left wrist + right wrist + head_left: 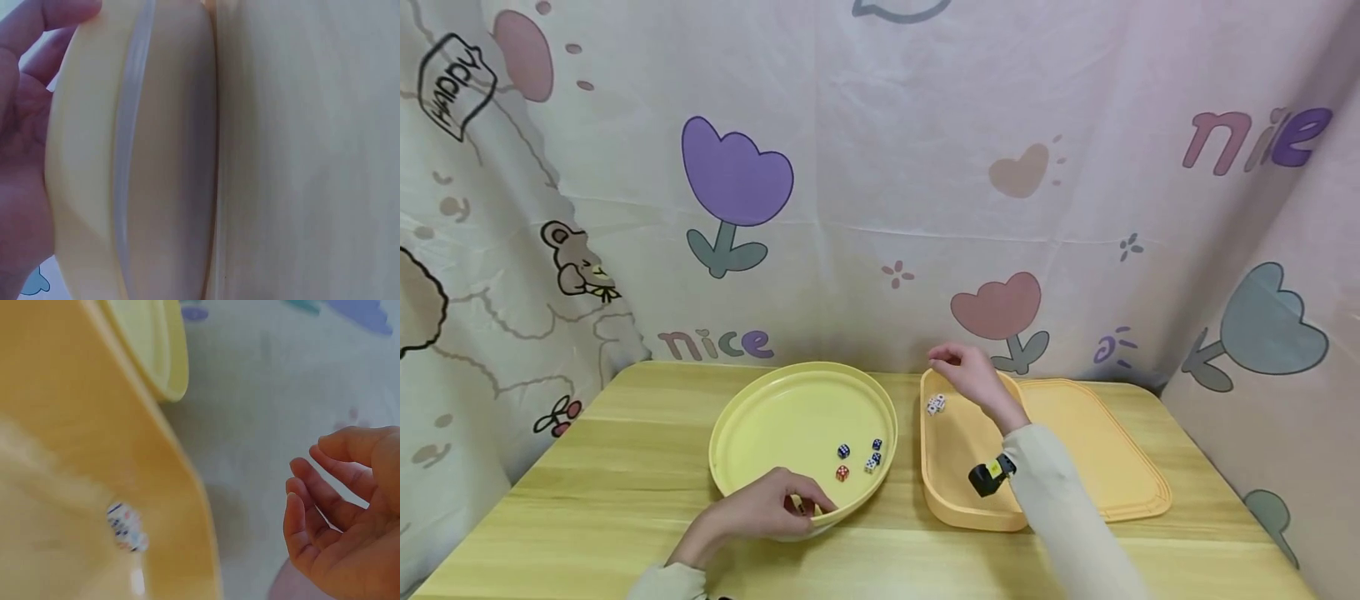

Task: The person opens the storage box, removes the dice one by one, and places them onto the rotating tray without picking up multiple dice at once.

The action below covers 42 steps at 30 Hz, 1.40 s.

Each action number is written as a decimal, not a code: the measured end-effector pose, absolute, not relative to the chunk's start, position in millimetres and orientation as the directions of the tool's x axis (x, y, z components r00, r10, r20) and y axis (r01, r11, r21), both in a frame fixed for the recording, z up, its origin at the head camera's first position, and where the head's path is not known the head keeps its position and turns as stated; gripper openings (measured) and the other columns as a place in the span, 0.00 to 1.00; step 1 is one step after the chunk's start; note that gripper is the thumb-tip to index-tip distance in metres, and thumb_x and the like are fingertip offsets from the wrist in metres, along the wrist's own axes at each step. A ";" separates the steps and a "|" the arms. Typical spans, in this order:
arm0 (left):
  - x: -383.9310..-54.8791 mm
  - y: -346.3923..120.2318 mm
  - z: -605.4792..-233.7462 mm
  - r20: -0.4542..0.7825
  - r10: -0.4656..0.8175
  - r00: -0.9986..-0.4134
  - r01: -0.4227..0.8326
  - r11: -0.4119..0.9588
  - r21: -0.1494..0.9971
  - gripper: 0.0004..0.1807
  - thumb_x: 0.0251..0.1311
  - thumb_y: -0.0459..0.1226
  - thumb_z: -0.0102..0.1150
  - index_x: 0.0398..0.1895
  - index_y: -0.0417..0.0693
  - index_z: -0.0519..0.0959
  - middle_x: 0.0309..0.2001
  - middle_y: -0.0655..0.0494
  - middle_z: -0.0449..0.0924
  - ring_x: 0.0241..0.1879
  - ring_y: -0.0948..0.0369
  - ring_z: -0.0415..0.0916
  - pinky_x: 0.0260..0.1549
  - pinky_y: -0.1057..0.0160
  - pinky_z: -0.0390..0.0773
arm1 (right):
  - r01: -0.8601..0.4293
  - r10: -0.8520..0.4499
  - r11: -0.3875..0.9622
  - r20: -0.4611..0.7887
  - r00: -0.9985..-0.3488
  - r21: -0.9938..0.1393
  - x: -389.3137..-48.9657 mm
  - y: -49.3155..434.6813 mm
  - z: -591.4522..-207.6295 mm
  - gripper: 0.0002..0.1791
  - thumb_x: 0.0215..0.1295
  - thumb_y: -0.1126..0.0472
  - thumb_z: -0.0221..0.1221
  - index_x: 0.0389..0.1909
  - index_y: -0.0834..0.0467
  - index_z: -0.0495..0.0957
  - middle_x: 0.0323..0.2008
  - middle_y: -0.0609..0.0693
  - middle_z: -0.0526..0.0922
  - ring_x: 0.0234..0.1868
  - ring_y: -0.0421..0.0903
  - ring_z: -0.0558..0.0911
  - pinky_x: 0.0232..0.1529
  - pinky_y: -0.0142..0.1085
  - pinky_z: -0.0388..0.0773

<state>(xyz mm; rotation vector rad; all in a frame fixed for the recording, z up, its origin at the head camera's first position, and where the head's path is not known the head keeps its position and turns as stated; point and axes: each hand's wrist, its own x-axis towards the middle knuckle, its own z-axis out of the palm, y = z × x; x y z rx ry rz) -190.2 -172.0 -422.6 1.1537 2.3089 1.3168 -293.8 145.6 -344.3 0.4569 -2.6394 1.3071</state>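
My left hand (769, 503) grips the near rim of a round yellow tray (760, 425), a finger over the edge. In the left wrist view the tray's side wall (87, 137) stands beside the palm. Toward its right side lie a red die (842, 473), a white die (870, 466) and several dark blue dice (844, 451). My right hand (973, 375) hovers over the far end of an orange box (955, 515), fingers loosely curled with nothing between them. A small cluster of white dice (936, 404) sits inside that box, also seen as speckled dice (127, 526) in the right wrist view.
A flat orange lid (1090, 450) lies right of the box, partly behind the right sleeve (1067, 508). A small black camera (988, 477) is strapped at the right wrist. The wooden table (587, 492) ends at a printed curtain (865, 183) behind.
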 end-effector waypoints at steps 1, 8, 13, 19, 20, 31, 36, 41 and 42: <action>-190.4 -171.9 -423.2 0.166 0.736 -0.656 0.517 0.277 0.810 0.14 0.50 0.26 0.59 0.41 0.42 0.85 0.34 0.62 0.81 0.32 0.70 0.73 0.29 0.67 0.79 | -0.320 -0.185 0.571 0.261 -0.947 -0.756 -298.0 147.0 -347.6 0.10 0.66 0.65 0.58 0.44 0.65 0.82 0.40 0.55 0.84 0.41 0.50 0.78 0.43 0.40 0.75; -192.9 -171.5 -425.4 0.175 0.744 -0.644 0.531 0.271 0.803 0.16 0.50 0.25 0.58 0.41 0.45 0.86 0.35 0.66 0.81 0.33 0.71 0.74 0.30 0.66 0.80 | -0.249 -0.150 0.541 0.199 -0.968 -0.803 -316.6 155.9 -373.9 0.10 0.63 0.69 0.59 0.43 0.70 0.81 0.41 0.60 0.83 0.42 0.51 0.79 0.40 0.38 0.76; -191.5 -172.3 -425.1 0.175 0.742 -0.647 0.525 0.268 0.808 0.15 0.50 0.25 0.58 0.41 0.44 0.85 0.35 0.64 0.81 0.33 0.71 0.74 0.30 0.67 0.79 | -0.176 -0.121 0.552 0.130 -0.984 -0.815 -321.5 160.3 -392.5 0.09 0.61 0.70 0.60 0.42 0.69 0.81 0.41 0.59 0.83 0.42 0.50 0.79 0.43 0.39 0.76; -190.4 -172.6 -424.7 0.172 0.742 -0.648 0.519 0.265 0.813 0.15 0.50 0.25 0.58 0.41 0.42 0.85 0.34 0.62 0.81 0.33 0.70 0.74 0.30 0.67 0.79 | -0.224 -0.158 0.577 0.162 -0.974 -0.785 -320.9 165.0 -409.0 0.10 0.53 0.75 0.61 0.39 0.73 0.81 0.36 0.62 0.83 0.38 0.52 0.81 0.41 0.38 0.77; -190.5 -172.6 -424.7 0.168 0.740 -0.651 0.516 0.270 0.813 0.15 0.50 0.25 0.58 0.41 0.42 0.85 0.34 0.62 0.81 0.33 0.70 0.74 0.30 0.67 0.79 | -0.226 -0.159 0.575 0.163 -0.974 -0.786 -320.7 165.5 -410.4 0.11 0.53 0.76 0.61 0.38 0.73 0.81 0.36 0.62 0.83 0.38 0.52 0.81 0.41 0.38 0.77; -189.1 -172.7 -422.7 0.171 0.738 -0.652 0.523 0.275 0.807 0.14 0.50 0.25 0.58 0.41 0.42 0.85 0.34 0.62 0.81 0.33 0.70 0.73 0.30 0.67 0.79 | -0.143 -0.105 0.566 0.102 -0.989 -0.812 -325.1 166.4 -421.3 0.08 0.51 0.75 0.63 0.35 0.70 0.83 0.30 0.56 0.84 0.27 0.43 0.75 0.27 0.31 0.71; -189.1 -172.3 -423.2 0.175 0.740 -0.649 0.530 0.276 0.802 0.15 0.51 0.26 0.58 0.41 0.43 0.85 0.34 0.64 0.81 0.32 0.71 0.74 0.30 0.67 0.79 | -0.119 -0.099 0.617 0.074 -0.992 -0.778 -328.7 165.2 -426.8 0.07 0.48 0.75 0.63 0.31 0.68 0.83 0.28 0.52 0.82 0.28 0.44 0.75 0.29 0.32 0.72; -189.9 -171.5 -423.7 0.173 0.739 -0.651 0.532 0.281 0.799 0.16 0.51 0.25 0.58 0.42 0.43 0.86 0.36 0.65 0.81 0.33 0.71 0.74 0.31 0.67 0.79 | -0.076 -0.086 0.642 0.027 -0.996 -0.763 -332.1 165.8 -433.2 0.07 0.48 0.74 0.66 0.31 0.66 0.83 0.29 0.50 0.82 0.32 0.46 0.76 0.34 0.34 0.75; -189.8 -171.6 -423.4 0.176 0.740 -0.650 0.532 0.276 0.801 0.16 0.51 0.25 0.58 0.42 0.43 0.86 0.36 0.65 0.82 0.33 0.71 0.74 0.31 0.67 0.79 | -0.076 -0.088 0.641 0.025 -0.996 -0.764 -332.7 165.8 -434.1 0.07 0.49 0.74 0.66 0.31 0.66 0.83 0.29 0.50 0.81 0.32 0.46 0.76 0.34 0.34 0.75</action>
